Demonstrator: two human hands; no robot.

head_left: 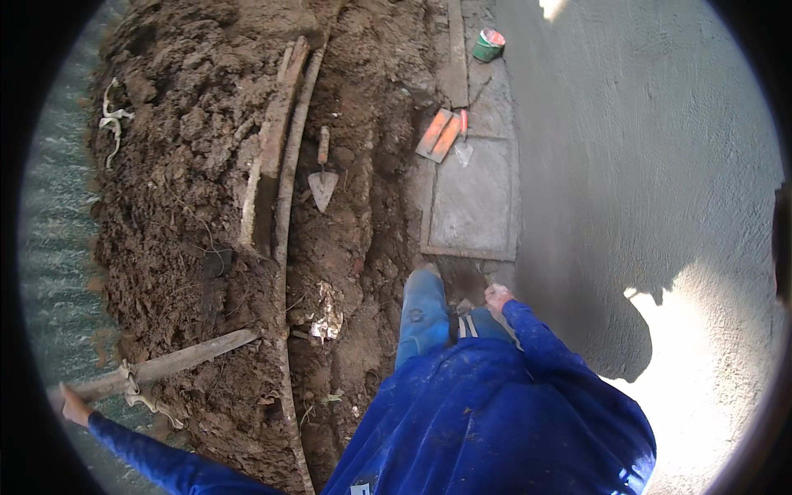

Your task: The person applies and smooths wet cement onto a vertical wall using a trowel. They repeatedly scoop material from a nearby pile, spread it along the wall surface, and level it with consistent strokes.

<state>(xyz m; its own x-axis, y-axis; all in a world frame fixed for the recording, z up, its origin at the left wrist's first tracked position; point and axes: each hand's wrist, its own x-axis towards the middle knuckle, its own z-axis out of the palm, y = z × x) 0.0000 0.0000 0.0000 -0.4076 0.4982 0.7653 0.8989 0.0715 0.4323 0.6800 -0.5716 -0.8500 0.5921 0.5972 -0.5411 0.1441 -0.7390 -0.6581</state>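
My left hand is stretched far out to the left, closed around the end of a weathered wooden board. That board lies slantwise over the soil, with a pale knotted cloth strip around it. My right hand is beside my right knee with its fingers curled in; whatever it may hold is hidden. Ahead of it lies a rectangular concrete cover in a raised frame. At that cover's far left corner rest an orange-and-grey float and a small trowel with a red handle.
A pointed trowel lies on the dirt. Two long planks run lengthwise through it. A green pot stands far ahead. Smooth wet-looking concrete spreads on the right; a corrugated greenish surface borders the left.
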